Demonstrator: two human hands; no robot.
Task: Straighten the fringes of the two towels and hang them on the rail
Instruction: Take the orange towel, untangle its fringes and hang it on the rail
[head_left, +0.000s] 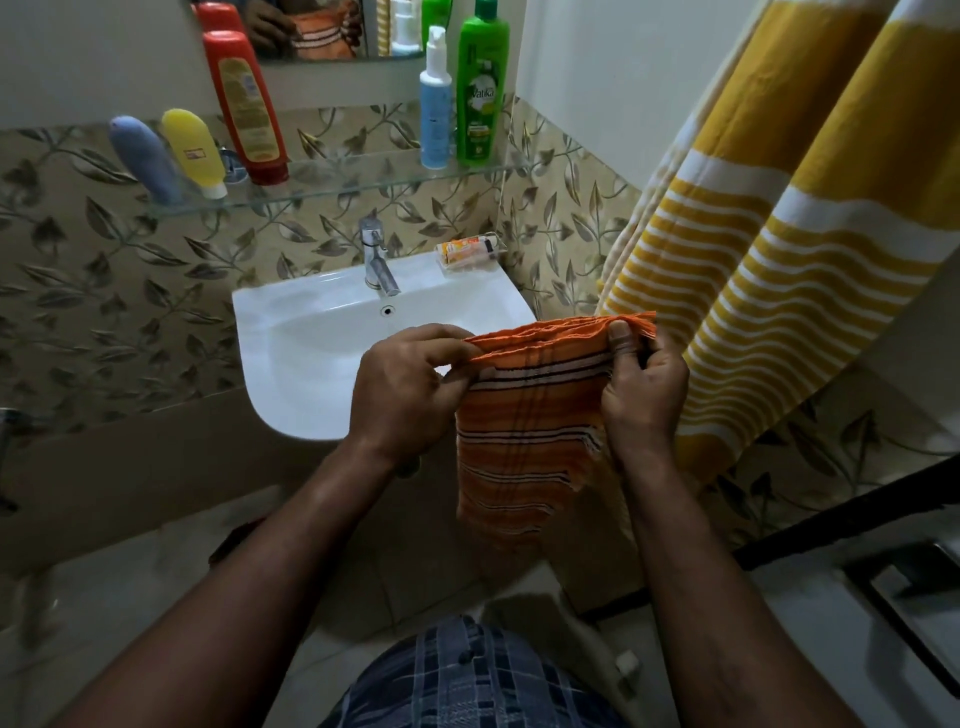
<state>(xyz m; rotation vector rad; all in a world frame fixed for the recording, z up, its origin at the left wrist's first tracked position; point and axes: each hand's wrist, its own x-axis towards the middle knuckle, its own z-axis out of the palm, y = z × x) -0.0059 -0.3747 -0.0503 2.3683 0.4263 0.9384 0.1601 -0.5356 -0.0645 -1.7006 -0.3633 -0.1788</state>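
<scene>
Checked garment (467, 680) cropped; left hand (405, 395), right hand (644, 395) pinch orange towel (530, 457); yellow towel (779, 260) top cropped.

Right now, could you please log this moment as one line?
left hand: pinches orange towel edge | right hand: grips same edge | yellow towel: hanging at right | orange towel: not yet hung

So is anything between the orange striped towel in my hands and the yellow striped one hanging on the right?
Nothing visible. The left hand and right hand pinch the orange striped towel at its top edge; the yellow-and-white striped hanging towel is right of it, nothing in between. The rail is out of frame.
</scene>
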